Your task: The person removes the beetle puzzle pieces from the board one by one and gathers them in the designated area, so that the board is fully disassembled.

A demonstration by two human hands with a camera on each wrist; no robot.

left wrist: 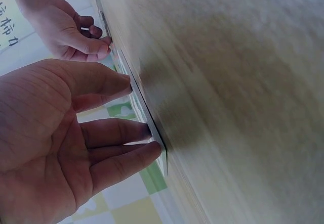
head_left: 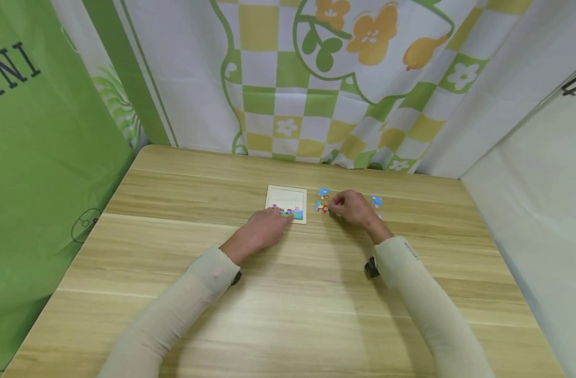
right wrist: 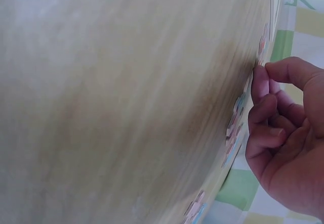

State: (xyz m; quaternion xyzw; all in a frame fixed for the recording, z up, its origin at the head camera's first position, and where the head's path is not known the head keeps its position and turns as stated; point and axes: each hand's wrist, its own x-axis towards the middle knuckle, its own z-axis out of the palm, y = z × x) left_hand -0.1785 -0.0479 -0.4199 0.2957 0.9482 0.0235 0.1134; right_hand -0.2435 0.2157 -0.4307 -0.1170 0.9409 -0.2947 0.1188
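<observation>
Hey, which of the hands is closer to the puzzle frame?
The left. The left hand touches the frame's near edge; the right hand is off to its right, beside loose pieces.

Wood-grain table (head_left: 288, 315) before me, pale streaks running crosswise, far left corner rounded. Beyond it I see curtain (head_left: 288, 79) hanging along far edge: green, yellow, white checks, orange flowers (head_left: 373, 34) above. On my left, green cloth (head_left: 42, 184) with dark letters (head_left: 14, 65), "NNI" legible. On my right, whitish sheet (head_left: 547, 157), dark characters (head_left: 575, 84) high up.
</observation>
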